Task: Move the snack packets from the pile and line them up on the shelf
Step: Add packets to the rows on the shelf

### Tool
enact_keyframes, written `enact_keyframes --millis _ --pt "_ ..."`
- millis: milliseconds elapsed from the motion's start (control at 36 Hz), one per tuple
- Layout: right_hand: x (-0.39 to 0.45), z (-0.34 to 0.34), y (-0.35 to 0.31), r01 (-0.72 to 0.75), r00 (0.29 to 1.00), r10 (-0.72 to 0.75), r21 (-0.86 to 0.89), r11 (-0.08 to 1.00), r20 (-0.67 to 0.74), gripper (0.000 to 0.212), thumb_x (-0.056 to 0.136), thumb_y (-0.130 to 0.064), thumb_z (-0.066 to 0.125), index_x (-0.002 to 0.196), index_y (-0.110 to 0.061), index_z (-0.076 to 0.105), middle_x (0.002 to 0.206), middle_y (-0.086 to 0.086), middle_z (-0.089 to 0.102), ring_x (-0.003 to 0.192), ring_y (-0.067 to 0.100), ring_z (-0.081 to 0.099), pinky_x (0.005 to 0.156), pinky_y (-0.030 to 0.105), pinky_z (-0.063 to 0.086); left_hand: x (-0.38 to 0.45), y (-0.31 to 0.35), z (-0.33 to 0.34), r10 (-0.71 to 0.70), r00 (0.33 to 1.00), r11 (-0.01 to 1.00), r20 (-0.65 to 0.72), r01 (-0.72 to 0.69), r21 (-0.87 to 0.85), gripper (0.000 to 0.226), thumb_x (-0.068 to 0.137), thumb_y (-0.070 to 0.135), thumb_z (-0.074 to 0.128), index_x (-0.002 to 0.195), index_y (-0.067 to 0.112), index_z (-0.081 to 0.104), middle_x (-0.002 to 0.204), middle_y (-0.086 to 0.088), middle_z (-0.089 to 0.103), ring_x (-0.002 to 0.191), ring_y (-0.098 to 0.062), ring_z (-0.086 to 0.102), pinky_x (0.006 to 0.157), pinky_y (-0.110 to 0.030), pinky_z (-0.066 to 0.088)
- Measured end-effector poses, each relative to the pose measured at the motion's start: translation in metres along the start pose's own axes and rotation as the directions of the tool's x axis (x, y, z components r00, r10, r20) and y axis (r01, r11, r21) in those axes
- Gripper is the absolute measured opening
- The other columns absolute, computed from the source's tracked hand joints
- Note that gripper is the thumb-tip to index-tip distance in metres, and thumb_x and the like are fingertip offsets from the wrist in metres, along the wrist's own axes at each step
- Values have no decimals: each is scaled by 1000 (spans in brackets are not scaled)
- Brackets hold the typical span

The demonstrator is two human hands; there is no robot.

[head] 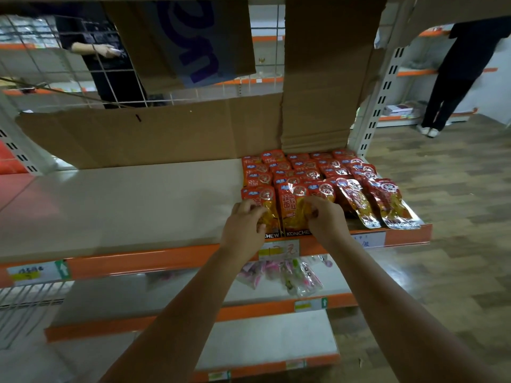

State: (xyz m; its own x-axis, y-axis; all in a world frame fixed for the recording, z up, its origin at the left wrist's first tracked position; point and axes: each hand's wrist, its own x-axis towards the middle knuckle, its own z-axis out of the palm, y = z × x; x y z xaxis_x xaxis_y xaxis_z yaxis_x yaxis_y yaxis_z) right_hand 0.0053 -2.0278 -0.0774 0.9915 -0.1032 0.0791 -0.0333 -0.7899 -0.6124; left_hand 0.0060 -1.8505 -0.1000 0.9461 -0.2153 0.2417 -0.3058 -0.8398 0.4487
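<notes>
Both hands on the front row of snack packets at the shelf edge.

Just right of frame centre, the left hand (244, 221) curls its fingers round the leftmost front packet (262, 201), while the right hand (325, 217) pinches the lower edge of the neighbouring packet (293, 205). Both packets lie on the shelf (124, 205) by its orange lip. Behind them, toward the upper right, rows of red snack packets (307, 168) overlap, backed by a cardboard sheet (154, 131). Two packets (373, 201) at far right lie slanted.

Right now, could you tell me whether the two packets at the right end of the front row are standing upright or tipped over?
Tipped: the two packets lean back and sideways, out of line with the rows.
</notes>
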Motion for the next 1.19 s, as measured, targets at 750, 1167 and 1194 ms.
enact_keyframes --millis 750,1167,1194 --pt "-2 4 -18 55 993 -71 -166 985 -93 43 89 -7 50 131 -12 52 129 9 47 123 26 34 97 34 35 8 10 -4 195 980 957 45 -200 211 43 96 23 42 138 16 45 146 -7 36 136 -24 27 109 -38 23" --pt "-12 90 -140 413 910 -414 -111 904 9 42 68 -5 46 102 -3 69 98 19 63 92 43 58 78 46 53 -38 -103 -93 73 979 960 -192 -17 279 35 73 15 58 105 5 67 100 -18 66 90 -38 63 71 -45 53" --pt "-15 97 -152 435 899 -437 -132 891 21 43 69 -6 45 104 -4 69 99 18 62 92 42 58 79 45 52 -44 -114 -100 59 977 964 -205 -3 265 35 73 15 58 106 4 66 102 -19 66 92 -39 62 73 -46 52"
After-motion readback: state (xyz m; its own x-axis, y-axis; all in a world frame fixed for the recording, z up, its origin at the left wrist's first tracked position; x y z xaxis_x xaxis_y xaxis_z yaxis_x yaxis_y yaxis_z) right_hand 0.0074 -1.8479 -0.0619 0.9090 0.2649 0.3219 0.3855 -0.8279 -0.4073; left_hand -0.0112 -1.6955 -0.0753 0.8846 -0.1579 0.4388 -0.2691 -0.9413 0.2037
